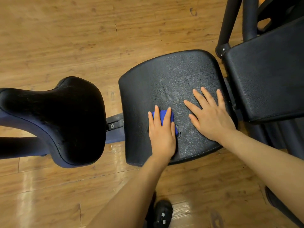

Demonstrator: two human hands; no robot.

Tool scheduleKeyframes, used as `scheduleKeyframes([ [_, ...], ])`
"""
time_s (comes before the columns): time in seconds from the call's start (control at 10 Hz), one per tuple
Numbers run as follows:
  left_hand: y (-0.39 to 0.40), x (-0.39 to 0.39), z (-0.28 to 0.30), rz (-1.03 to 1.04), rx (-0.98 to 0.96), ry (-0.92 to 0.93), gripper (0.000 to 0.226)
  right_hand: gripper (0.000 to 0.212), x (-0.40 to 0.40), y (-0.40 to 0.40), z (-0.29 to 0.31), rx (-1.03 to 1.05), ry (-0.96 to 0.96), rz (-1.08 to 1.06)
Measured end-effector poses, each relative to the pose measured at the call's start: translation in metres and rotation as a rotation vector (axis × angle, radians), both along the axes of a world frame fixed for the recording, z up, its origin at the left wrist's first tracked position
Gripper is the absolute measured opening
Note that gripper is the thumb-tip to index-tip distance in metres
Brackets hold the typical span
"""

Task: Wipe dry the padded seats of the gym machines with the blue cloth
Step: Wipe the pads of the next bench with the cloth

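A black padded seat (164, 76) fills the middle of the view, its surface speckled with droplets and pale smears. My left hand (162, 134) lies flat on its near left part, straight fingers pressing the folded blue cloth (162, 115) onto the pad. The cloth shows between and beside those fingers. My right hand (209, 115) rests flat on the seat's right part with fingers spread, holding nothing. A black saddle-shaped seat (62, 116) with a blue rim stands to the left, apart from both hands.
A black back pad (266, 76) lies to the right of the seat, with black frame tubes (230, 22) behind it. A metal bracket (115, 123) sits between the two seats. Wooden floor surrounds everything; my dark shoe (162, 213) is at the bottom.
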State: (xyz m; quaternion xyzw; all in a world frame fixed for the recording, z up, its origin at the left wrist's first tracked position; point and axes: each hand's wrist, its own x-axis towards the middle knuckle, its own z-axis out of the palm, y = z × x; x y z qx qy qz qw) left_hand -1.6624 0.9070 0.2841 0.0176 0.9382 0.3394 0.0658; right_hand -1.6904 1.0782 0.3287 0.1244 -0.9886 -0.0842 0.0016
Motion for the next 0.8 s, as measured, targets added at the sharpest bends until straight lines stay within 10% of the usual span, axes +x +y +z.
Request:
scheduleKeyframes([
  [0.3, 0.003, -0.061, 0.011, -0.052, -0.038, -0.094, 0.050, 0.054, 0.000, 0.000, -0.001, 0.002, 0.003, 0.003],
  [0.8, 0.011, 0.077, 0.009, -0.072, -0.114, 0.055, 0.048, 0.054, 0.000, 0.000, -0.002, -0.006, 0.014, 0.004],
])
